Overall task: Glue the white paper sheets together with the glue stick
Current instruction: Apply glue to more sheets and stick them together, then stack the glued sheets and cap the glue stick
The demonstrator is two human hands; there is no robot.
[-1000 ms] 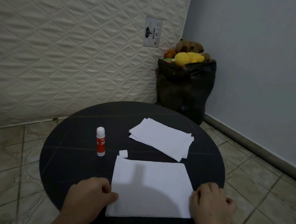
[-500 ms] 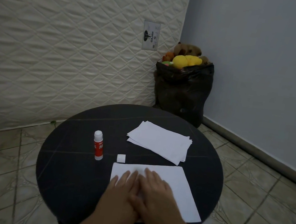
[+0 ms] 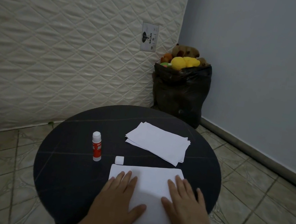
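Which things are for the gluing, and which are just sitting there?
For the gluing:
glue stick, standing upright
its cap, off, lying on the table
white sheet under the left hand and right hand
paper stack

Just sitting there:
black bag of soft toys
mattress

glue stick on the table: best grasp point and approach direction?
Pinch the glue stick round its red mid-body, coming from the front right. It stands upright and uncapped, cap apart beside it, so avoid the exposed white top. The left hand is nearest, pressing flat on the paper.
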